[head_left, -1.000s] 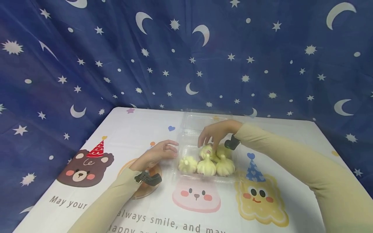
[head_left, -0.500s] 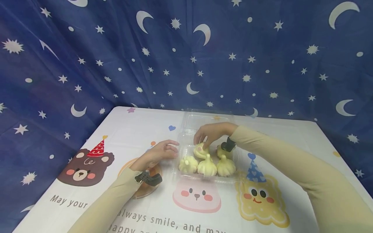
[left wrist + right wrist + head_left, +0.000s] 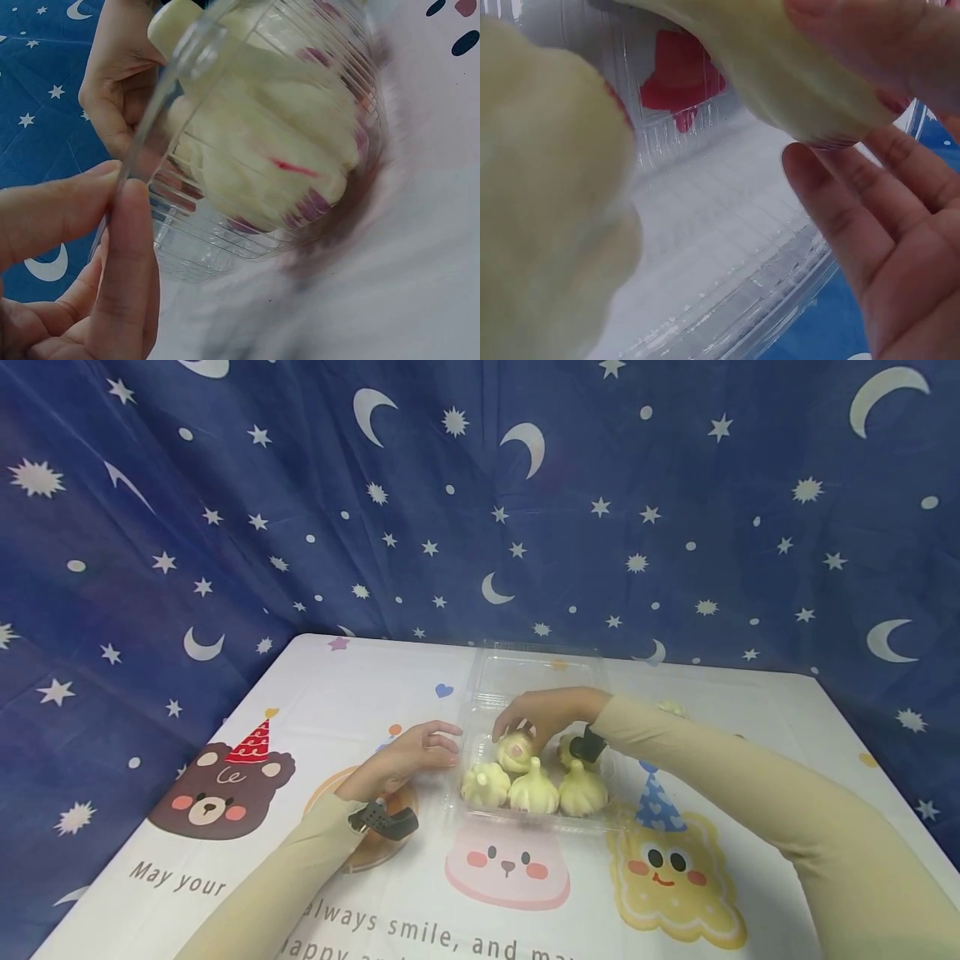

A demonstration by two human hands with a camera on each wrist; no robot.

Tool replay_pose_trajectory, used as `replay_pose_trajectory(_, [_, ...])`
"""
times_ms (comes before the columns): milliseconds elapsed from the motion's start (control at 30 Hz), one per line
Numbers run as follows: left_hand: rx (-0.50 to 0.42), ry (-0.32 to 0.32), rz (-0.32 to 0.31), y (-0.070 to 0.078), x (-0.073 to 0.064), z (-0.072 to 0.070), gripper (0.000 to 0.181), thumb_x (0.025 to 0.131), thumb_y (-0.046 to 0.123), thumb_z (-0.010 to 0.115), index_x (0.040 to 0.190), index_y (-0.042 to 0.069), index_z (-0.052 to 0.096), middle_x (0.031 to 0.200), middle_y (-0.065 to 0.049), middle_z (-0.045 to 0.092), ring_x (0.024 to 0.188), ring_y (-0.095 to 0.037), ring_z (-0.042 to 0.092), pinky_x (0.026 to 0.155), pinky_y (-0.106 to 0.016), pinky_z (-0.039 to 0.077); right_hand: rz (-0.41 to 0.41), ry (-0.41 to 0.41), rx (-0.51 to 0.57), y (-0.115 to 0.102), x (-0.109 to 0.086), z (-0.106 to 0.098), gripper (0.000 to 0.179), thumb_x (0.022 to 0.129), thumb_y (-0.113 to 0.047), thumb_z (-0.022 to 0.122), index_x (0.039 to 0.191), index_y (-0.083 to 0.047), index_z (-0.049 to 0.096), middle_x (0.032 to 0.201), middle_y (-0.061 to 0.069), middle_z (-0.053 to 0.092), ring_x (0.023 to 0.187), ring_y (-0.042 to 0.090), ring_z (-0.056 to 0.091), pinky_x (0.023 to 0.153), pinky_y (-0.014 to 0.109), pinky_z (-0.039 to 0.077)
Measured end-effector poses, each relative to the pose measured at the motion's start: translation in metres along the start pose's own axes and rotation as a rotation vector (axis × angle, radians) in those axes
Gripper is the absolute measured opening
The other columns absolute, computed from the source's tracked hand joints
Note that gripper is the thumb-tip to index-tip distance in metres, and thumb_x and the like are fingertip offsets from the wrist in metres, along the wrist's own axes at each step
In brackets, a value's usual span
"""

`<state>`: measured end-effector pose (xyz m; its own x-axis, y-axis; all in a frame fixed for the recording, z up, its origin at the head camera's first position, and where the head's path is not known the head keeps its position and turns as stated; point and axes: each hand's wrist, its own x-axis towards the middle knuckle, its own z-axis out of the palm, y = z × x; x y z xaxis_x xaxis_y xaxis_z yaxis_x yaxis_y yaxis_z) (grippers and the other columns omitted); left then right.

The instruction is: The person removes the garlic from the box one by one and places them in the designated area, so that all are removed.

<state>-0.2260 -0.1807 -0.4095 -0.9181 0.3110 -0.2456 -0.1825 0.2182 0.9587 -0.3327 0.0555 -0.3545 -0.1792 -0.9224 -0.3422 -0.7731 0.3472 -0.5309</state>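
A clear plastic clamshell box stands with its lid folded back, and several pale garlic bulbs sit in it. My left hand pinches the box's left rim between thumb and finger; the left wrist view shows the thumb on that edge. Over the back left of the box, my right hand holds a garlic bulb between thumb and fingers. A front row of bulbs lies below it. Another garlic bulb, at the back right, is partly hidden by the right wrist strap.
The lid lies open toward the blue curtain with moons and stars. A further pale bulb shows on the printed white tablecloth just beyond the right sleeve.
My right hand has moved left and lower with its garlic bulb, bringing it to the back left of the box. A pale bulb beyond the sleeve has come into view. My left hand stays put.
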Motion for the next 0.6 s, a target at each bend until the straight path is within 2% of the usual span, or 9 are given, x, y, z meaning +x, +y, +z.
replay_pose_trajectory(233, [-0.002,0.004,-0.005,-0.0005,0.0,0.0,0.058,0.082,0.005,0.064,0.134,-0.005,0.039,0.097,-0.003,0.057,0.082,-0.009,0.058,0.079,-0.024,0.049,-0.029,0.098,-0.031,0.0022,-0.0019,-0.0016,0.033,0.078,0.0,0.065,0.111,-0.003,0.064,0.117,0.012,0.066,0.114,0.027,0.06,0.093,0.03,0.051])
replay_pose_trajectory(600, [-0.012,-0.01,0.013,-0.0005,-0.0008,-0.0005,0.059,0.082,0.005,0.063,0.134,-0.006,0.038,0.097,-0.002,0.057,0.082,-0.009,0.057,0.078,-0.023,0.049,0.011,0.152,-0.021,0.0013,-0.0006,-0.0013,0.026,0.089,-0.008,0.06,0.115,-0.005,0.063,0.115,0.011,0.067,0.109,0.026,0.063,0.095,0.033,0.05])
